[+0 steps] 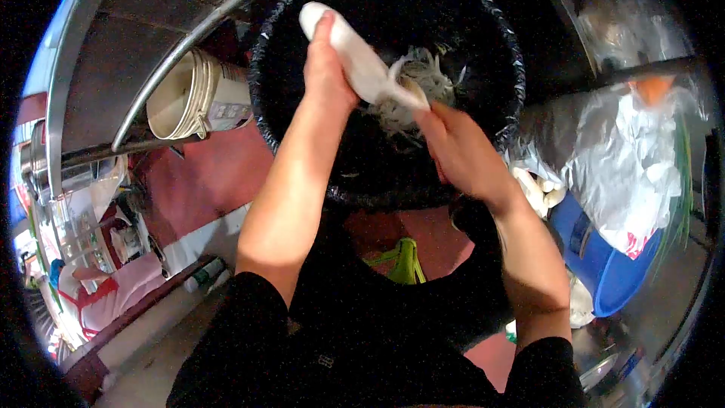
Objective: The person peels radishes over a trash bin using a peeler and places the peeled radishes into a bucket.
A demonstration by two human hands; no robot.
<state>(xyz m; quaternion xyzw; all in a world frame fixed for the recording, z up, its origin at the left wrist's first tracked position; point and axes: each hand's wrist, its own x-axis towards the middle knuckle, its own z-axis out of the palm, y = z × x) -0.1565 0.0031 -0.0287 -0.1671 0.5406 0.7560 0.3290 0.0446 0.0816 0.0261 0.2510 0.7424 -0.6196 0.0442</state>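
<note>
My left hand (326,68) is wrapped round a long, peeled-looking white radish (353,53), which slants down to the right. Close to its lower end, my right hand (461,143) is closed on what looks like a peeler (412,95), partly hidden by the fingers and blurred. Both hands are over a round bin (261,98) lined with a black bag. Pale strips of peel (423,72) lie in a heap inside it, beneath the radish's lower end.
A whitish bucket (172,102) lies on its side at left, by a curved metal rail (204,26). At right are a blue tub (615,279) and a clear plastic bag (627,159). Something yellow-green (408,261) is below the bin. A person in pink (124,287) is at far left.
</note>
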